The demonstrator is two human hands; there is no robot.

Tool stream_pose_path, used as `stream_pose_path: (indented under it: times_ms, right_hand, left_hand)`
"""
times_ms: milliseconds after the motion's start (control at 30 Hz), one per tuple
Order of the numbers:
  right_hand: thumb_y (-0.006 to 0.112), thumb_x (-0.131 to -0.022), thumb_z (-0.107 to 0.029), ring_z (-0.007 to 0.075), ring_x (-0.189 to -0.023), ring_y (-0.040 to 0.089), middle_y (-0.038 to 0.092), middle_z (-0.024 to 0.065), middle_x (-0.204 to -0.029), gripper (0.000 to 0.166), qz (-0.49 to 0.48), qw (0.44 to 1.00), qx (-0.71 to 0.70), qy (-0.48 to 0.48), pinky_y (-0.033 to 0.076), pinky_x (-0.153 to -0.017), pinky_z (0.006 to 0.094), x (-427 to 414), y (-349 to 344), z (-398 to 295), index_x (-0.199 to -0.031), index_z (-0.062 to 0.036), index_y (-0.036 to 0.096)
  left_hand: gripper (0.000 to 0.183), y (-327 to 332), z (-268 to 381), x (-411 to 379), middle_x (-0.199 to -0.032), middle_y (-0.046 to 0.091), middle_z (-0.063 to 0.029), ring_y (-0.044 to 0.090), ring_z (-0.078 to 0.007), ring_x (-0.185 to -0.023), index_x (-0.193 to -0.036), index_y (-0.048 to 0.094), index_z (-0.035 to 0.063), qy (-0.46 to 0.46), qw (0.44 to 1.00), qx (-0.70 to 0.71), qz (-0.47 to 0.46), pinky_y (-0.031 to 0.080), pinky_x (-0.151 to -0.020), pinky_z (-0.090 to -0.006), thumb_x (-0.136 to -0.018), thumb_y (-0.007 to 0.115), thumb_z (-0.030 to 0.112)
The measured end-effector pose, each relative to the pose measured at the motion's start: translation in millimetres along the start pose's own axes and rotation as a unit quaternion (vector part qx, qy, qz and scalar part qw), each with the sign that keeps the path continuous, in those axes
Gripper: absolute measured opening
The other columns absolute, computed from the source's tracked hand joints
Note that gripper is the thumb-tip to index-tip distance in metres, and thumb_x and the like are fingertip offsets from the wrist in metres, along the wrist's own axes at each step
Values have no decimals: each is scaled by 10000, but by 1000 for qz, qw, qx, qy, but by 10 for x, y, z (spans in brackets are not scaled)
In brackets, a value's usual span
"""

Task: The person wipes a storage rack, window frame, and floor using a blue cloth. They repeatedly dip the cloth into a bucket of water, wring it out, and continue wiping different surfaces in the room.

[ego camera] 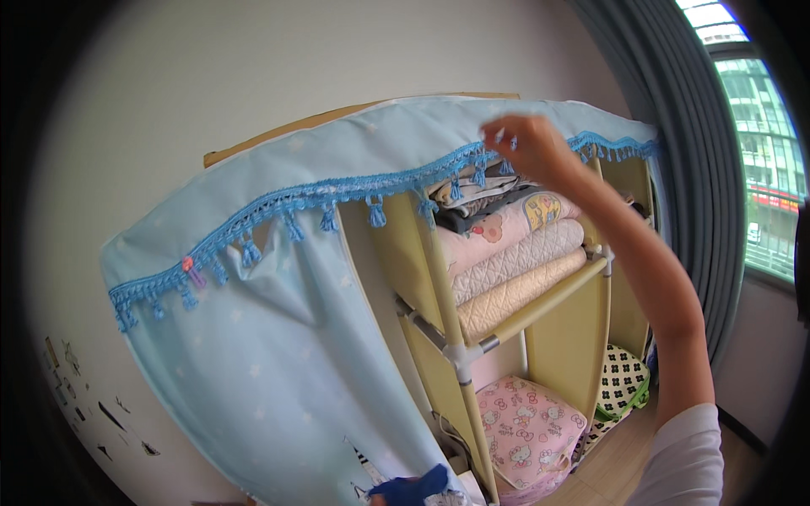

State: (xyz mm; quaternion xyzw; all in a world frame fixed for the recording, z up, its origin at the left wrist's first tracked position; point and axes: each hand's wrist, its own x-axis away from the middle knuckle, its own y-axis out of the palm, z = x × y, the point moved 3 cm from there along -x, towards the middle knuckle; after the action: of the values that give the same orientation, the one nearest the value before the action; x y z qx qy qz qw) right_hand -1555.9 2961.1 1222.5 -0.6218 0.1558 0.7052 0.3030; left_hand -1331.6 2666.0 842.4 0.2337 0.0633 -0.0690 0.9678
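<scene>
My right hand (528, 148) is raised at the tasselled blue trim (392, 183) of a light blue fabric wardrobe cover (354, 142). Its fingers are bent and blurred, so whether they touch or pinch the trim is unclear. At the bottom edge of the view, a fingertip of my left hand (378, 500) shows beside a dark blue cloth (411, 487); most of that hand is out of view, and its grip cannot be made out. Behind my right forearm, folded quilted bedding (519, 272) and clothes lie stacked on a shelf. A clip (193, 272) sits on the trim at the left.
The wardrobe's tube frame (538, 303) stands against a wall. A pink patterned storage bag (531, 424) rests low inside it, with a black-and-white patterned bag (617, 386) to its right. A grey curtain (683, 190) hangs beside the window (759, 145).
</scene>
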Motion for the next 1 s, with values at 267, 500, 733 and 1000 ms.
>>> stream_pose_path:
  times_ms: [267, 500, 733, 1000]
  right_hand:
    - [643, -806, -334, 342, -944, 616, 656, 178, -988, 398, 15, 958, 242, 152, 488, -823, 412, -953, 171, 1874, -1064, -30, 646]
    - [423, -843, -661, 372, -1079, 560, 577, 217, -1185, 708, -143, 924, 171, 312, 437, -894, 453, -1233, 471, 2475, -1127, -48, 633]
    - [559, -758, -687, 363, -975, 598, 596, 253, -1076, 761, -203, 920, 18, 336, 436, -873, 415, -1312, 493, 2670, -1129, -27, 628]
    - [767, -622, -598, 377, -970, 575, 467, 273, -1086, 930, -78, 848, -349, 391, 547, -810, 423, -1511, 298, 2100, -1259, 5, 458]
  left_hand:
    - [619, -96, 1243, -214, -1241, 485, -214, 472, -335, -1146, -1156, 491, -16, 302, 931, -207, 0, 360, -1004, -431, -862, 508, 528]
    - [672, 152, 1538, -672, -1197, 459, -228, 461, -363, -1105, -1059, 494, -23, 354, 888, -282, 78, 366, -977, -454, -849, 474, 615]
    - [793, 258, 1380, -1192, -1189, 463, -204, 486, -328, -1085, -1176, 426, -61, 354, 899, -242, 89, 387, -952, -426, -824, 454, 649]
    - [803, 422, 1362, -1534, -1163, 474, -196, 501, -316, -1061, -1181, 416, -72, 369, 885, -271, 83, 407, -931, -420, -802, 494, 631]
